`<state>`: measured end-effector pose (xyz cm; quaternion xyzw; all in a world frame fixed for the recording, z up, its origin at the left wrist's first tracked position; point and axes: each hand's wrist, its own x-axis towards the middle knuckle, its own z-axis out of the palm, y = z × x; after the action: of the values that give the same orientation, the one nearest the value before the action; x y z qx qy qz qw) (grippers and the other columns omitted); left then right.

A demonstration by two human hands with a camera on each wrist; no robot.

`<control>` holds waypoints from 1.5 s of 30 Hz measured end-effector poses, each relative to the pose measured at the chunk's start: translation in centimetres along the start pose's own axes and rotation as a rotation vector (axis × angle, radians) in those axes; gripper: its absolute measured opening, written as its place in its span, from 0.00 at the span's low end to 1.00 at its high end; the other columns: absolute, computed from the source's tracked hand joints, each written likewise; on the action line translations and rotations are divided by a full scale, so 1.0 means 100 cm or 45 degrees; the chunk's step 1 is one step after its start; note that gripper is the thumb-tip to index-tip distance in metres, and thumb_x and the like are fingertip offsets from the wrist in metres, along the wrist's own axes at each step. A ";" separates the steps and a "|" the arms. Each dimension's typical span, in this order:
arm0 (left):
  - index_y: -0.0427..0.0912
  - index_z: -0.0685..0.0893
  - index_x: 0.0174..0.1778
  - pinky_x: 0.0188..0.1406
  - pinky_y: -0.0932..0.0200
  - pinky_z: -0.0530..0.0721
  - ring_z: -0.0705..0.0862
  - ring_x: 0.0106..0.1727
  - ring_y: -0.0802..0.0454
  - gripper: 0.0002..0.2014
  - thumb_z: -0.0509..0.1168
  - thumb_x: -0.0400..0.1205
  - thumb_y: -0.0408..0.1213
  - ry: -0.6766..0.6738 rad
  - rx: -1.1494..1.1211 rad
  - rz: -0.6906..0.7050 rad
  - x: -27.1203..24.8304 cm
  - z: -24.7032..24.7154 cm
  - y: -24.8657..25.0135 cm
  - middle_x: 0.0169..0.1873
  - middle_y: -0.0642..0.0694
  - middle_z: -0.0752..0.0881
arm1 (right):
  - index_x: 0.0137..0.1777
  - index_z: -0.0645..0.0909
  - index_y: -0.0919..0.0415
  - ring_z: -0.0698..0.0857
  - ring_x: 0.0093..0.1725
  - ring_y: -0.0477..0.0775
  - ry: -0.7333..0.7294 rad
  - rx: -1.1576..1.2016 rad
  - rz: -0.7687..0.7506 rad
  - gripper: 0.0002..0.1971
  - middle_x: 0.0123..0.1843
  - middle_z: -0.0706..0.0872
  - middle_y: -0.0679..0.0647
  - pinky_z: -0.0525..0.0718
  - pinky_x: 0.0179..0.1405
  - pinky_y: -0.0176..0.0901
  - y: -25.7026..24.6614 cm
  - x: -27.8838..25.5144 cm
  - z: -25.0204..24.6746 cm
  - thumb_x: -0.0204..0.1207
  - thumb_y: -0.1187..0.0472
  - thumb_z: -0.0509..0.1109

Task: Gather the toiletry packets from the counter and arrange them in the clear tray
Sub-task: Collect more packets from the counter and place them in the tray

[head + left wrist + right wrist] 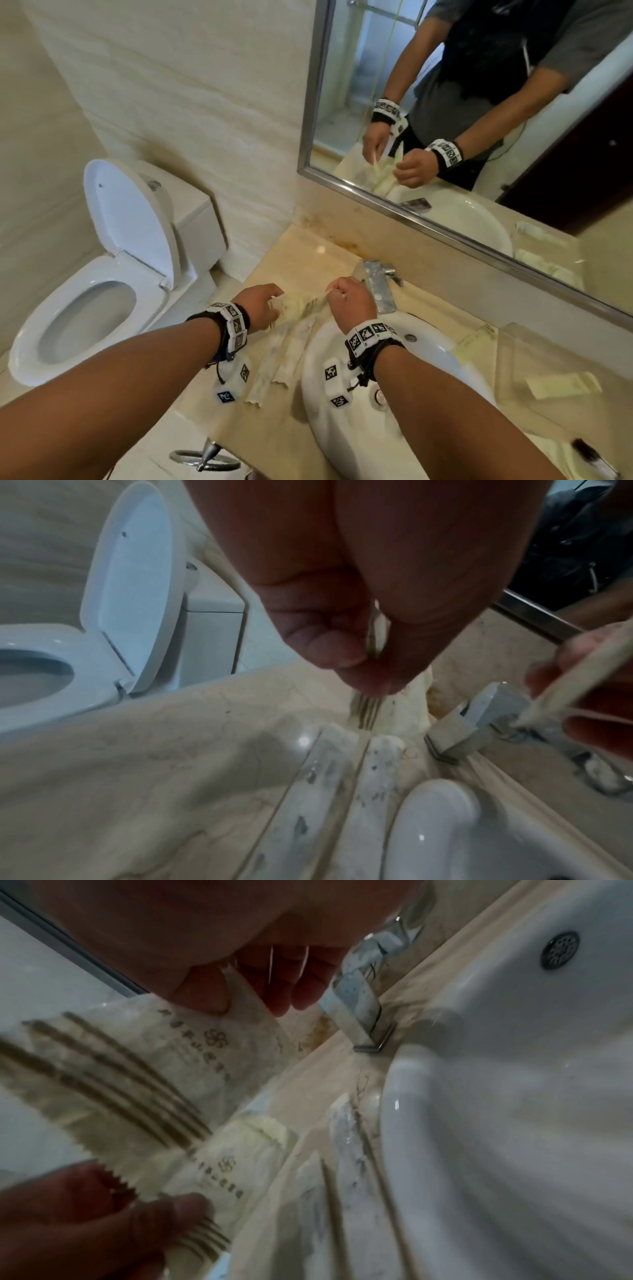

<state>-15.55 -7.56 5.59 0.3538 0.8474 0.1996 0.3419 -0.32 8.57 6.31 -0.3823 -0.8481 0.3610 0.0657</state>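
Above the counter by the faucet, my left hand (274, 301) (369, 669) pinches the striped end of a pale yellow toiletry packet (291, 308) (226, 1164). My right hand (337, 291) (232, 988) pinches the corner of a second, similar packet (178, 1047) (582, 674) that overlaps the first. Two long pale packets (284, 356) (318, 791) lie side by side on the counter left of the basin. The clear tray (555, 356) stands on the counter at the right, with one packet (561, 383) flat inside and another (476, 342) at its near-left corner.
A white basin (428, 394) sits under my right wrist, with the chrome faucet (376, 287) behind it. A mirror (479, 102) runs along the back wall. A toilet (113, 274) with its lid up stands left of the counter. A dark object (589, 455) lies at the counter's front right.
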 end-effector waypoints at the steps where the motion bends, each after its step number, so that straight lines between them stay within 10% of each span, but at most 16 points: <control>1: 0.52 0.83 0.57 0.31 0.59 0.87 0.88 0.36 0.54 0.14 0.69 0.77 0.35 -0.017 -0.004 0.013 0.001 0.001 0.007 0.47 0.48 0.89 | 0.43 0.84 0.49 0.81 0.63 0.57 -0.046 -0.058 0.000 0.10 0.53 0.85 0.49 0.79 0.66 0.50 0.001 -0.004 -0.006 0.78 0.60 0.62; 7: 0.49 0.86 0.52 0.22 0.59 0.83 0.87 0.29 0.53 0.15 0.64 0.77 0.25 -0.164 -0.199 0.172 -0.005 0.023 0.056 0.38 0.40 0.92 | 0.55 0.87 0.59 0.81 0.64 0.52 -0.183 -0.228 -0.018 0.12 0.66 0.80 0.55 0.73 0.59 0.37 0.021 -0.032 -0.026 0.78 0.62 0.64; 16: 0.38 0.86 0.52 0.30 0.56 0.89 0.86 0.28 0.48 0.14 0.55 0.83 0.25 -0.441 -0.672 0.045 -0.034 0.064 0.133 0.34 0.36 0.90 | 0.46 0.79 0.47 0.83 0.42 0.50 0.027 0.160 0.279 0.04 0.42 0.85 0.46 0.78 0.40 0.43 0.073 -0.078 -0.058 0.78 0.58 0.66; 21: 0.40 0.85 0.56 0.35 0.50 0.91 0.87 0.32 0.47 0.15 0.70 0.81 0.48 -0.454 -0.473 0.141 -0.051 0.099 0.177 0.39 0.39 0.89 | 0.45 0.81 0.51 0.84 0.40 0.51 0.126 0.218 0.351 0.04 0.38 0.85 0.46 0.84 0.45 0.49 0.114 -0.110 -0.083 0.78 0.59 0.65; 28: 0.49 0.82 0.67 0.19 0.64 0.80 0.85 0.28 0.58 0.18 0.64 0.81 0.30 -0.376 -0.015 0.377 -0.074 0.159 0.225 0.35 0.48 0.89 | 0.46 0.79 0.47 0.85 0.42 0.52 0.193 0.311 0.418 0.04 0.41 0.85 0.44 0.87 0.47 0.49 0.170 -0.161 -0.127 0.77 0.57 0.64; 34: 0.49 0.84 0.63 0.23 0.60 0.82 0.84 0.27 0.57 0.14 0.65 0.83 0.32 -0.479 -0.076 0.404 -0.093 0.207 0.255 0.32 0.47 0.88 | 0.74 0.74 0.43 0.83 0.61 0.57 -0.015 0.636 0.617 0.25 0.63 0.79 0.54 0.90 0.53 0.52 0.211 -0.209 -0.160 0.78 0.60 0.70; 45: 0.51 0.80 0.71 0.30 0.53 0.89 0.86 0.34 0.49 0.20 0.65 0.83 0.34 -0.559 -0.025 0.499 -0.095 0.261 0.272 0.42 0.39 0.89 | 0.77 0.72 0.34 0.83 0.42 0.51 0.193 0.663 0.624 0.32 0.59 0.81 0.47 0.93 0.46 0.53 0.236 -0.267 -0.168 0.79 0.68 0.60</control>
<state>20.73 6.15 7.62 0.5419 0.6667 0.1888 0.4755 39.10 9.99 7.37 -0.5702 -0.6038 0.5404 0.1350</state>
